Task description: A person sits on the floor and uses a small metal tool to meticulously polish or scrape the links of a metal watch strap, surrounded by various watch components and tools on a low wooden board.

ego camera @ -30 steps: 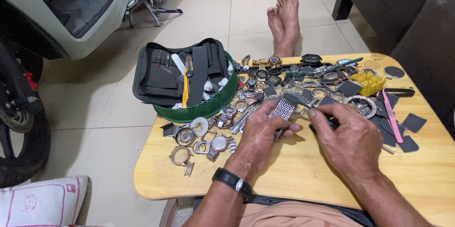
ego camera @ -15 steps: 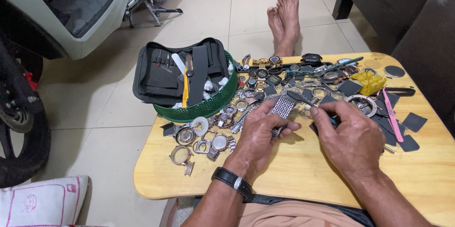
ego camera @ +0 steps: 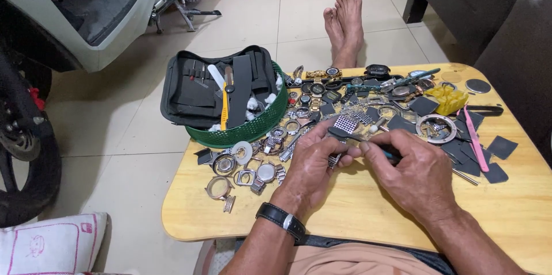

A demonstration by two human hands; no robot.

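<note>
**benchguy:** Hands first, what are they doing?

**tickfan:** Left hand (ego camera: 313, 160) is curling around a metal watch band (ego camera: 340, 137), pinching it low over the wooden table (ego camera: 356, 206). Right hand (ego camera: 417, 168) is gripping a thin dark tool (ego camera: 345, 135), tip sitting right on the band. Both hands are clenched on their things, nearly touching each other.

**benchguy:** And the clutter?

**tickfan:** Watch cases (ego camera: 241, 168) are lying just left of the left hand, with a green basket (ego camera: 253, 128) behind them holding a black tool pouch (ego camera: 201, 88). A yellow block (ego camera: 448, 100) and a pink stick (ego camera: 476, 140) are sitting off to the right, dark square pads (ego camera: 501, 146) near them. Bare feet (ego camera: 345, 19) are resting on the tiled floor beyond the table.
</note>
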